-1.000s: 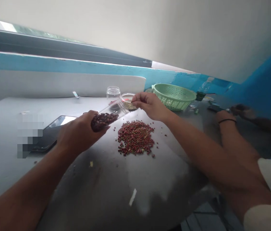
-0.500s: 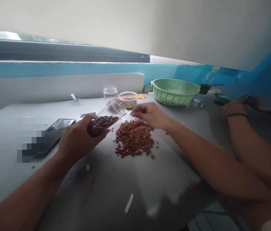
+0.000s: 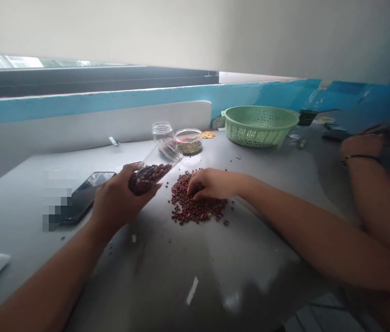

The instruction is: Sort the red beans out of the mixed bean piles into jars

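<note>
My left hand (image 3: 117, 196) is wrapped round a clear jar (image 3: 155, 168) that lies tilted, its mouth toward the upper right, with dark red beans in its lower part. A loose pile of small red beans (image 3: 198, 211) is spread on the grey table (image 3: 160, 276). Over the upper part of this pile is my right hand (image 3: 212, 183), fingertips pinched together down at the beans. What the fingertips hold, if anything, is too small to tell.
Behind the pile stand an upright clear jar (image 3: 162, 131) and a round container of green beans (image 3: 190, 144), near yellow kernels (image 3: 209, 134). A green basket (image 3: 260, 129) is at the back right. Phones (image 3: 80, 203) lie left. Another person's forearm (image 3: 371, 184) rests at right.
My right hand has moved down from beside the jar's mouth onto the bean pile. My left hand still holds the tilted jar. The whole view has shifted slightly.
</note>
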Demonstrator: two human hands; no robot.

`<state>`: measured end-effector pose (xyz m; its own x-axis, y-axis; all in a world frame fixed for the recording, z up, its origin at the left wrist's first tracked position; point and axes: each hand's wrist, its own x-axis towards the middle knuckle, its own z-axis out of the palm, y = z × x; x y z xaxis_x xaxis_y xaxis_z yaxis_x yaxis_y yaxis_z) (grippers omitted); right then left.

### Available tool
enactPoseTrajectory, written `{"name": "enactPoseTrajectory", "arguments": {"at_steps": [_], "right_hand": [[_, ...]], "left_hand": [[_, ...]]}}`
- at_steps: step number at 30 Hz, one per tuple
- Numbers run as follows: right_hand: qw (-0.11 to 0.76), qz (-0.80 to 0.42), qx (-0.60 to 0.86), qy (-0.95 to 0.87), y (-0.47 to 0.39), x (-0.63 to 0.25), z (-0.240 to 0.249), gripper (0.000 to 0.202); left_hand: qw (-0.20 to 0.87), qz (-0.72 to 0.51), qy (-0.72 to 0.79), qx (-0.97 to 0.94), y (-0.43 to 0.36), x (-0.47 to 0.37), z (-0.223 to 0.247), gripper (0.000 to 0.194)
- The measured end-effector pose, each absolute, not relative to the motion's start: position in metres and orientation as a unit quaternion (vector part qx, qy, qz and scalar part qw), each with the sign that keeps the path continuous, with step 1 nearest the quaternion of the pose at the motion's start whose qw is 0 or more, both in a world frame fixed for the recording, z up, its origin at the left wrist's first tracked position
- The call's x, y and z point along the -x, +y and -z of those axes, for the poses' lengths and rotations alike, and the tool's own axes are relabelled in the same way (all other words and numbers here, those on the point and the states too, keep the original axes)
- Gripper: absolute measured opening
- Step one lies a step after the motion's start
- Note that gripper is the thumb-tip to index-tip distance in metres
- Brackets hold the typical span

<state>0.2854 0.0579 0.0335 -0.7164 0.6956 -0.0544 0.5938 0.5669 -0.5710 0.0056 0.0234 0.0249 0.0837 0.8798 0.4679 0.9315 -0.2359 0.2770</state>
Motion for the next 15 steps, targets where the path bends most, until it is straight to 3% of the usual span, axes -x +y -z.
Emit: {"name": "enactPoseTrajectory", "arguments": {"at_steps": [9, 15], "right_hand": [[0.075, -0.277, 0.362, -0.887, 0.0575, -0.2832, -0.0343, 0.011], [0.115, -0.274, 0.367, -0.882, 0.0628, -0.2872, -0.0301, 0.011]], "left_hand": [[0.069, 0.262, -0.605, 0.749, 0.0253, -0.0007, -0.0235, 0.061], [0.075, 0.241, -0.602, 0.758, 0.0229, -0.0027, -0.0256, 0.061]]}}
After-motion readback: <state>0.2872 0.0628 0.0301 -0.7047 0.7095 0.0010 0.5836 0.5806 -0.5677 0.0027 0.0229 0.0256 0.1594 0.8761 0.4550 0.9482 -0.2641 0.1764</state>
